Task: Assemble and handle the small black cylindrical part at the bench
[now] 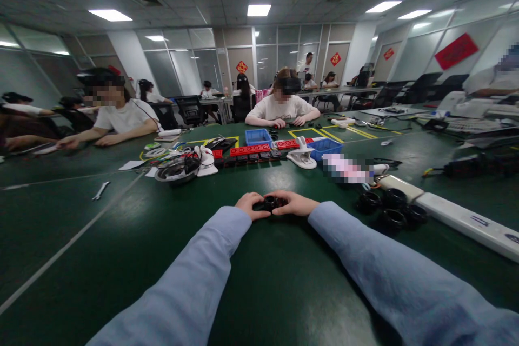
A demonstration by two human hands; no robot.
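Both of my hands meet around a small dark ring-shaped part just above or on the green table. My left hand grips its left side, with the thumb below and the fingers on top. From the right, my right hand closes on the same part. Something dark reddish shows beside the ring, partly covered by the right fingers. Several similar black ring-shaped parts sit in a cluster to the right of my right forearm.
Red and black parts stand in rows ahead, near a blue bin and a second blue bin. A cluttered metal bowl, a white clamp, a wrench and a long white bar lie around. Co-workers sit opposite and left.
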